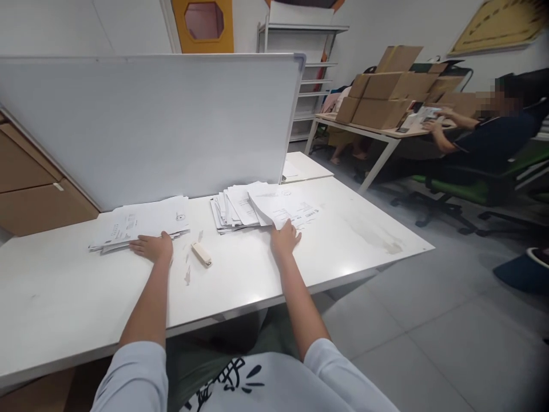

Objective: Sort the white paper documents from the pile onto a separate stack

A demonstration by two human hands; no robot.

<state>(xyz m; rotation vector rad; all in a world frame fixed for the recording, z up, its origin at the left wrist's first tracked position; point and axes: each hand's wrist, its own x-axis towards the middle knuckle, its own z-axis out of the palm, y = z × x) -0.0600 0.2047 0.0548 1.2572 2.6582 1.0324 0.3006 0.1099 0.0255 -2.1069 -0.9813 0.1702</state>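
Two paper piles [139, 223] [257, 209], one beige tool [201, 253]

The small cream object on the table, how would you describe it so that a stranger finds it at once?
Start at the white table in front of the whiteboard. Between the left hand and the right hand, nearer the left, lies the small cream object. Unlike the paper stacks nearby, it is a solid oblong block.
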